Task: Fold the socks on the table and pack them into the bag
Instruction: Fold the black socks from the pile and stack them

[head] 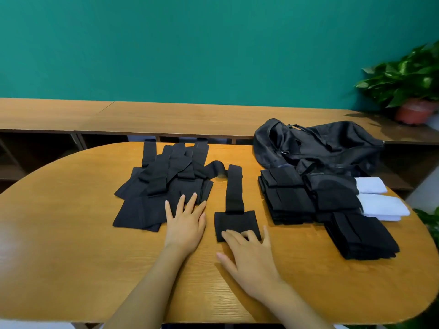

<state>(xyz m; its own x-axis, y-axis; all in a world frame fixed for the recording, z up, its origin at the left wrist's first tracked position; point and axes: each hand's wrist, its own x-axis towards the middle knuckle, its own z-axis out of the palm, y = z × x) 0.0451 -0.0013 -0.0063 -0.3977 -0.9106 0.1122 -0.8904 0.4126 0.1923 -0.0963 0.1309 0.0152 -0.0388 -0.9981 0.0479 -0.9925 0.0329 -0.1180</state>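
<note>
Socks (164, 186) awaiting folding lie heaped well left of the bag (318, 146), the left hand (186, 224) spread flat on them. The right hand (249, 257) presses a half-folded sock (235, 224), pinching nothing. Folded stacks (289, 198) sit just before the bag, unpacked.

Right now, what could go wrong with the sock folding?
The fold in the black sock is only pressed down by fingertips of the right hand; it might pop open if they lift. A few socks in the loose pile reach past the far edge of the table, so tugging one could drag others off. The white folded socks sit near the right rim and might get knocked off.
</note>
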